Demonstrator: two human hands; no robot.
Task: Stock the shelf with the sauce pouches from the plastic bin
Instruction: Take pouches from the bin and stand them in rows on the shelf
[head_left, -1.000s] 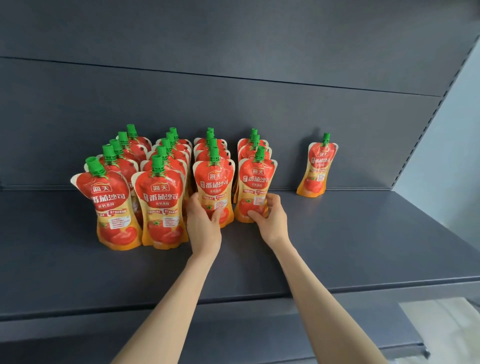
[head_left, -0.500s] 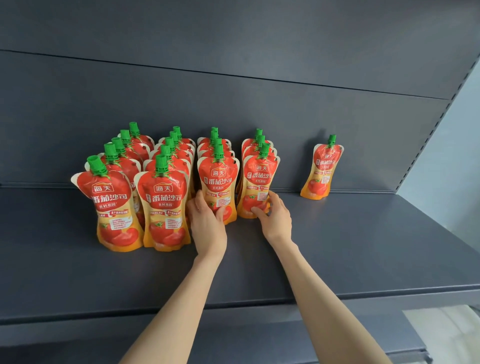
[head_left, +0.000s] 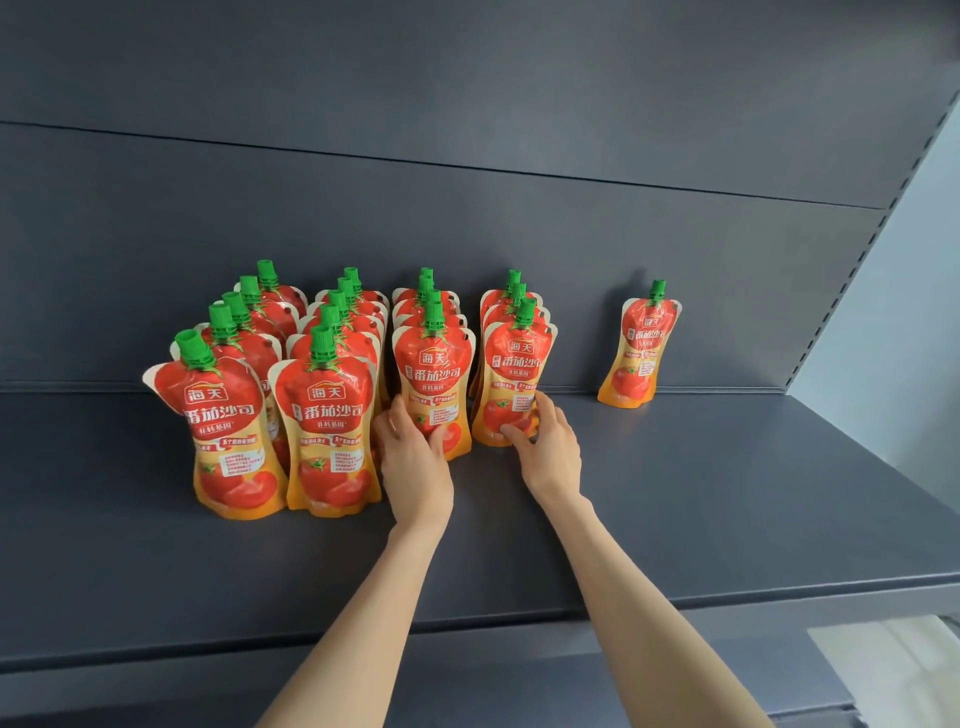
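Shelf (head_left: 675, 519), frame centre | left hand (head_left: 415, 460) grip holds third-row front pouch (head_left: 434, 371) low; right hand (head_left: 548, 449) grip pinches fourth-row front pouch (head_left: 514, 371) at base | risk: a hard shove topples the soft pouch rows (head_left: 427, 306) behind, domino-fashion.

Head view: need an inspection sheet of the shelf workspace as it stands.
Surface: dark grey metal shelf, flat and matte.
Job's things: red-and-orange sauce pouches with green screw caps stand upright in four front-to-back rows. One lone pouch stands apart at the right by the back panel. The plastic bin is not in view.
Clutter: nothing seen.
Grippers: left hand holds the third-row front pouch low down. Right hand holds the fourth-row front pouch low down.
Cables: nothing seen.
Surroundings: grey back panel, perforated upright, pale wall at right.
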